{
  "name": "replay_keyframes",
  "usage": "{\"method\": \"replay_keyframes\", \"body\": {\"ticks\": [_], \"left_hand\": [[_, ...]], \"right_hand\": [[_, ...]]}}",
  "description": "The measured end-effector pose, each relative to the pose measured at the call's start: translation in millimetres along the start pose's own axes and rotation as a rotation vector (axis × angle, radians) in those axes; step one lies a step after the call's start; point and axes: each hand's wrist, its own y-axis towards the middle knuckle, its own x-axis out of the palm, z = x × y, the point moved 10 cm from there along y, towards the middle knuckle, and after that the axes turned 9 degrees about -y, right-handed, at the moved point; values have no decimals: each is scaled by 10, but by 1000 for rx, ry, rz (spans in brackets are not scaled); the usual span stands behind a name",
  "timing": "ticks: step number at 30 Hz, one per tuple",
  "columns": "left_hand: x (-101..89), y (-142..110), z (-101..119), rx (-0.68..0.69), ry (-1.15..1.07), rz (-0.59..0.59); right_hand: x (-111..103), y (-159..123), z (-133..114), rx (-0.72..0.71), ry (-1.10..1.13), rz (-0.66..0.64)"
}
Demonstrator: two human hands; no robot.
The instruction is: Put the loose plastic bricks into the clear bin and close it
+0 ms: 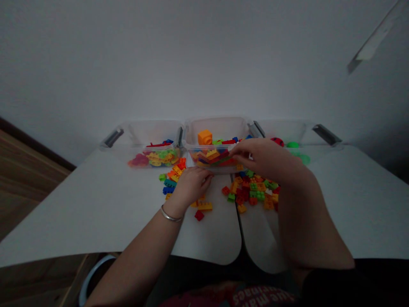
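My left hand (192, 184), with a silver bangle on its wrist, is low over a pile of loose toy bricks (205, 206) in front of the middle clear plastic bin (217, 169). Its fingers are bent and close to the thumb; whatever is between them is hidden. At the front rim of that bin is my right hand (255, 154), its thumb and fingertips pinched together. I cannot make out what that pinch holds. Inside the bin lie mixed bricks, with a large orange block (205, 137) on top.
A left clear bin (137, 128) contains red, yellow and green pieces. The right clear bin (287, 128) has green round pieces and a red, black-spotted one. More loose bricks (252, 187) lie beneath my right forearm, beside a dark gap (239, 221) between two white tabletops. A wall stands behind.
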Motion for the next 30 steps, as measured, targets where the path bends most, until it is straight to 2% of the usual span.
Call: {"method": "replay_keyframes", "body": {"ticks": [4,7,14,21,30], "left_hand": [[-13,14,-10,-28,13,-1],[-8,22,-23,-43,25,-10],[2,21,-57,-47,42,-7],[-18,14,-69,-56,55,14],[-9,21,-55,-43,20,0]], "right_hand": [[509,-13,-232,-71,-12,-302],[732,-5,-205,33,-148,-391],[900,26,-47,183,-298,-516],[1128,25,-68,109,-250,-585],[1127,83,-189,7,-178,-545]]}}
